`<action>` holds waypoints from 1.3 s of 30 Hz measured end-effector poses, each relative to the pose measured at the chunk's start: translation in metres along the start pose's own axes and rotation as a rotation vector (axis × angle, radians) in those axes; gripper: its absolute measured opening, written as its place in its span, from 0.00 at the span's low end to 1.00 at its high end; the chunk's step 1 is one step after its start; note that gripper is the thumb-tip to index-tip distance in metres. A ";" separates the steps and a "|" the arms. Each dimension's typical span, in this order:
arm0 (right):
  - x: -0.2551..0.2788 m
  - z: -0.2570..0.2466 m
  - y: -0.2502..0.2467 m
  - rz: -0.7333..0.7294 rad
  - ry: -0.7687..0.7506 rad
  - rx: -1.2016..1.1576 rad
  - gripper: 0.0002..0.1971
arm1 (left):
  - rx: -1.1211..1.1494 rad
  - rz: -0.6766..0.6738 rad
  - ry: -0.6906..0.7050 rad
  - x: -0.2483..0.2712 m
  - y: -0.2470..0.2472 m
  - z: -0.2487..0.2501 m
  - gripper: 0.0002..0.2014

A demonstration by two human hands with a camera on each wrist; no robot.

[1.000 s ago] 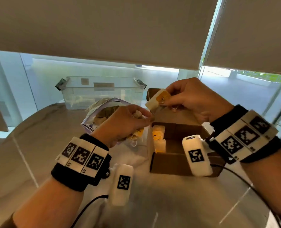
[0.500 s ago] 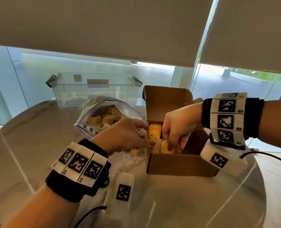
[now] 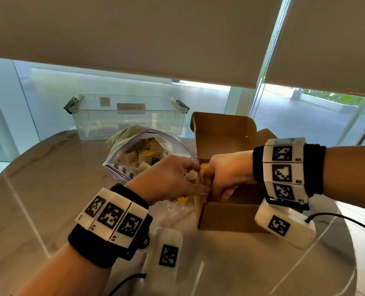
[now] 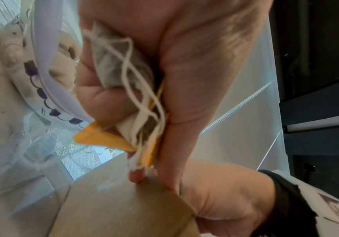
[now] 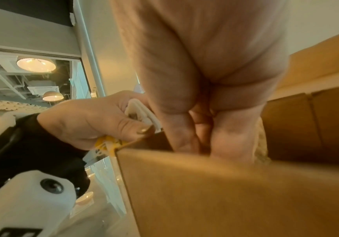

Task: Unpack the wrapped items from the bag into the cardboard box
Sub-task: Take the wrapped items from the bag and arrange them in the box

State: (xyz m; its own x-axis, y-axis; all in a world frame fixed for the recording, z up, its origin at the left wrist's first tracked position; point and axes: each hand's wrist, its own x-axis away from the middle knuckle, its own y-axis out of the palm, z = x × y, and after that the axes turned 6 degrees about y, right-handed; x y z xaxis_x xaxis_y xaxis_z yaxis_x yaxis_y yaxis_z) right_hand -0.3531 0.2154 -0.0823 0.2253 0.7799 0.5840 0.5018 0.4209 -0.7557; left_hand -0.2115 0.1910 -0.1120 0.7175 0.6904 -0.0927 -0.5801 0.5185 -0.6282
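On the round table [image 3: 38, 189], an open cardboard box [image 3: 226, 218] is seen, with its lid flap standing up at the back. Just to the left of the box, a clear plastic bag [image 3: 121, 167] is lying with its mouth open, and many small wrapped items [image 3: 143, 157] are packed inside it. Behind the bag, a clear plastic bin [image 3: 126, 118] with grey clips is set near the window.

A small bunch of tea bags [image 4: 121, 69] with white strings and yellow tags is held in the left hand [image 3: 168, 180]. The fingers [image 4: 95, 94] and thumb are curled round the bunch, and the hand is kept between the bag and the left wall of the box, touching the right hand.

The right hand [image 3: 226, 176] is reached down into the box at its left end. Its fingers [image 5: 233, 136] are pointed down past the front wall and are kept close together. What they are doing at the tips is hidden by the box, so it cannot be told if something is pinched. A bit of yellow is seen between the two hands.

Black bands with white marker blocks are worn on both wrists.
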 end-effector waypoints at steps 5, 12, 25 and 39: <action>-0.001 0.004 0.001 0.054 0.015 -0.059 0.06 | 0.028 -0.008 -0.004 0.001 0.000 -0.003 0.27; 0.002 0.016 -0.008 0.068 0.149 -0.115 0.14 | 0.037 0.002 -0.026 -0.001 0.001 -0.004 0.26; 0.011 0.023 -0.011 0.163 0.018 -0.108 0.13 | 0.043 0.087 0.029 0.003 -0.004 -0.001 0.15; 0.053 -0.030 0.008 0.514 -0.670 -0.591 0.05 | 0.778 0.448 0.189 0.005 -0.025 0.009 0.26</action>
State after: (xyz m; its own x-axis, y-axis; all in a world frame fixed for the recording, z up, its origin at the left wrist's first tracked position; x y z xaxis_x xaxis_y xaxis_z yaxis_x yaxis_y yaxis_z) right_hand -0.3119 0.2457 -0.0483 0.1076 0.9758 -0.1902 0.8476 -0.1900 -0.4955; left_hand -0.1971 0.1861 -0.0899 0.3747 0.8501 -0.3701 -0.8660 0.4634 0.1876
